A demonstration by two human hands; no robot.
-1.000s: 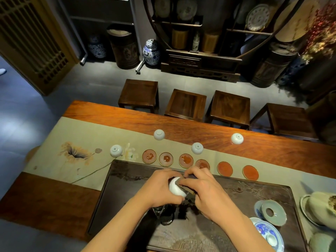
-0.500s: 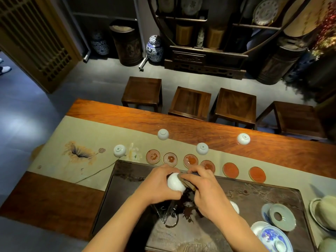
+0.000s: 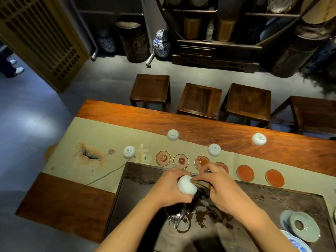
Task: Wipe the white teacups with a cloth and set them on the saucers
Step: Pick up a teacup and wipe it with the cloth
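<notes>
Both hands meet over the far edge of the dark tea tray (image 3: 272, 197). Left hand (image 3: 169, 190) is the grip on a white teacup (image 3: 187, 184), fingers curled round its side, the cup tilted and held clear of the tray. Right hand (image 3: 221, 188) is closed on a brownish cloth (image 3: 201, 183), pinched between thumb and fingers and pressed against the cup's right side.

Four more white teacups sit upside down on the tabletop (image 3: 236, 135): one (image 3: 129, 152) beside the lotus painting on the beige runner (image 3: 101, 131), one (image 3: 173, 134) at the runner's far edge, one (image 3: 214, 150) just behind the saucer row, and one (image 3: 259, 139) on bare wood toward the far edge.

Six round saucers lie in a row on the runner along the tray's far edge, all without cups: three gold-rimmed ones (image 3: 163, 158) (image 3: 180, 161) (image 3: 201, 162), one (image 3: 222, 166) partly hidden by the right hand, and two plain orange ones (image 3: 245, 173) (image 3: 274, 178).

At the tray's right near corner lie a pale celadon lid (image 3: 304, 226) and blue-and-white porcelain (image 3: 298, 242).
</notes>
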